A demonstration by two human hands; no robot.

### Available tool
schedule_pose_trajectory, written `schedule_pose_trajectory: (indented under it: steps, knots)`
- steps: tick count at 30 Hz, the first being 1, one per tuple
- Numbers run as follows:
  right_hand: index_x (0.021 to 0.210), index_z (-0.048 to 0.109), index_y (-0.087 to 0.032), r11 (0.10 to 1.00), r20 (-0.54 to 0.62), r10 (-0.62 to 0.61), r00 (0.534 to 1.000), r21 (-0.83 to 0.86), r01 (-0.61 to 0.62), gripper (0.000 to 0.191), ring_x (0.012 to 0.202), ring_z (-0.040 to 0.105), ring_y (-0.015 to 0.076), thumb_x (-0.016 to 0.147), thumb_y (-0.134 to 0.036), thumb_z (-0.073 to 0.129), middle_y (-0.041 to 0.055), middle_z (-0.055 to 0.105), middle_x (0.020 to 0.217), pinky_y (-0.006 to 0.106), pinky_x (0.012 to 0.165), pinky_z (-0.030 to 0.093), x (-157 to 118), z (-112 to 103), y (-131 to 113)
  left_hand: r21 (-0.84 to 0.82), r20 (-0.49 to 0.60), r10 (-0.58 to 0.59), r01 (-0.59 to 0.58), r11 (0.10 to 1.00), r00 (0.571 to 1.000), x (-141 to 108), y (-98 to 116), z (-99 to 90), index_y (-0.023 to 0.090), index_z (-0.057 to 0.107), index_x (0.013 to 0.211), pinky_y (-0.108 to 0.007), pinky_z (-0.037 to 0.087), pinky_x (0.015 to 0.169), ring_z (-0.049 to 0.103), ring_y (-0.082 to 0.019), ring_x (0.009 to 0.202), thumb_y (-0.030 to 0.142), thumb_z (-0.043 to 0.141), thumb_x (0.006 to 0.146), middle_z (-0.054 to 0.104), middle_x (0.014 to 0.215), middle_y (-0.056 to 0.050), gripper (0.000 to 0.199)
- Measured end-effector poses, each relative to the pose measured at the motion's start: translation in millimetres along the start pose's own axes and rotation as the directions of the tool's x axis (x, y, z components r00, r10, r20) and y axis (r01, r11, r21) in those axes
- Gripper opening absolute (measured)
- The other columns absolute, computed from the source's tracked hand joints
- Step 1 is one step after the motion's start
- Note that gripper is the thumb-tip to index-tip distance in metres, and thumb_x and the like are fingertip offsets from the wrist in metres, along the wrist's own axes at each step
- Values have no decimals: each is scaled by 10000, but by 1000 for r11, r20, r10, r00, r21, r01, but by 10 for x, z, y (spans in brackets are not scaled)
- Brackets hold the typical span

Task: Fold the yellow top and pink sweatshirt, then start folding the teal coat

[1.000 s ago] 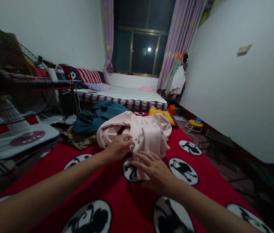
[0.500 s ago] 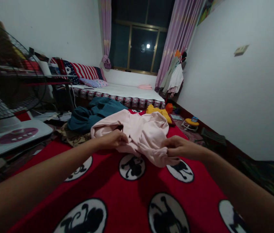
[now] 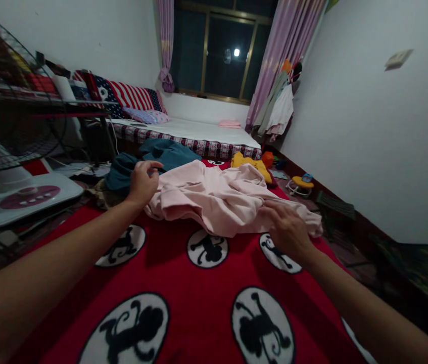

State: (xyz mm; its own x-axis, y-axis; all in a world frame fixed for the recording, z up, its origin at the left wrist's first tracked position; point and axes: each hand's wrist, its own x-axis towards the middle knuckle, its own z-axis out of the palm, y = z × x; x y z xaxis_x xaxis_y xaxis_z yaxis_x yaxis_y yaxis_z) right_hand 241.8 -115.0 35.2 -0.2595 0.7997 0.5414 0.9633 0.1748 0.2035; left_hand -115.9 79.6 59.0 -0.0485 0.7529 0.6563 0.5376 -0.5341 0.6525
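Note:
A pale pink garment (image 3: 214, 197), perhaps a long-sleeved top, lies rumpled on a red blanket (image 3: 198, 288) with round black-and-white figures. My left hand (image 3: 144, 184) is at the garment's left edge, its thumb and fingers apart and nothing between them. On the garment's right part rests my right hand (image 3: 287, 227), its fingers stretched over the cloth. One sleeve reaches out to the right beyond that hand. Behind my left hand lies a dark teal piece of clothing (image 3: 172, 151), partly covered by the pink one. A yellow garment (image 3: 249, 163) lies behind on the right.
A standing fan (image 3: 28, 194) is at the left, beside a cluttered table (image 3: 81, 108). At the back a low bed (image 3: 194, 130) stands under the window. To the right are a yellow-topped stool (image 3: 301, 182) and a dark folding seat (image 3: 335, 207).
The pink garment is spread wider, with its sleeve out to the right. My left hand has let go of the cloth and moved left and away; my right hand has shifted slightly right.

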Motion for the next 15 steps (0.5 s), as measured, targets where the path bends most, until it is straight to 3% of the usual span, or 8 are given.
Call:
schedule_pose_trajectory:
  steps: [2, 3, 4, 6, 7, 8, 9, 15]
  knots:
    - [1167, 577, -197, 997, 171, -72, 983, 52, 64, 495, 1200, 468, 230, 706, -42, 483, 82, 572, 1277, 382, 1047, 278, 33, 82, -169, -49, 45, 268, -266, 963, 962, -108, 277, -46, 185, 626, 935, -347, 474, 878, 579, -220, 1024, 173, 490, 814, 621, 1066, -91, 182]
    - [1179, 568, -193, 998, 259, -49, 965, 54, 36, 510, 1178, 486, 236, 694, -50, 498, 88, 582, 1258, 387, 1026, 294, 48, 132, -202, -74, 145, 411, -405, 911, 900, -189, 407, -57, 192, 626, 946, -346, 466, 893, 582, -213, 1017, 198, 493, 839, 630, 1036, -78, 171]
    - [1194, 557, -179, 999, 338, 6, 941, 35, -19, 528, 1144, 509, 248, 681, -64, 513, 104, 590, 1235, 390, 988, 325, 59, 187, -203, -99, 291, 523, -519, 849, 801, -287, 513, -56, 200, 630, 974, -347, 460, 899, 589, -210, 1001, 238, 509, 851, 639, 1017, -68, 176]
    - [1236, 526, -149, 990, 457, 137, 879, -33, -138, 568, 1078, 544, 274, 670, -102, 536, 138, 590, 1200, 382, 883, 389, 65, 301, -134, -136, 575, 587, -642, 755, 569, -518, 617, -21, 224, 615, 1106, -354, 443, 921, 587, -223, 1019, 344, 582, 822, 637, 1082, -66, 310]
    - [1258, 512, -148, 983, 485, 183, 855, -62, -175, 577, 1059, 553, 280, 682, -115, 534, 145, 584, 1198, 370, 838, 408, 61, 355, -79, -138, 671, 566, -669, 730, 479, -636, 612, 11, 234, 585, 1186, -358, 433, 935, 575, -237, 1056, 377, 613, 792, 620, 1147, -73, 419]
    - [1278, 502, -158, 977, 492, 212, 845, -79, -199, 573, 1052, 559, 278, 707, -122, 520, 144, 576, 1208, 353, 805, 417, 56, 404, -21, -126, 731, 532, -682, 720, 426, -747, 576, 51, 240, 547, 1250, -364, 423, 947, 559, -251, 1092, 381, 633, 766, 597, 1204, -82, 510]
    - [1291, 500, -175, 973, 480, 228, 847, -84, -215, 554, 1051, 563, 267, 739, -122, 497, 136, 570, 1222, 335, 786, 422, 50, 446, 33, -102, 765, 498, -687, 720, 409, -843, 520, 96, 241, 519, 1287, -370, 416, 954, 547, -260, 1117, 357, 635, 753, 582, 1236, -88, 559]
    - [1060, 656, -225, 947, 340, 269, 901, 75, -311, 368, 942, 610, 207, 807, -129, 407, 58, 660, 1077, 279, 768, 434, 99, 423, 207, 53, 802, 382, -692, 720, 459, -986, 341, 355, 238, 595, 1203, -337, 444, 819, 595, -242, 951, 151, 550, 738, 649, 998, -83, 475]
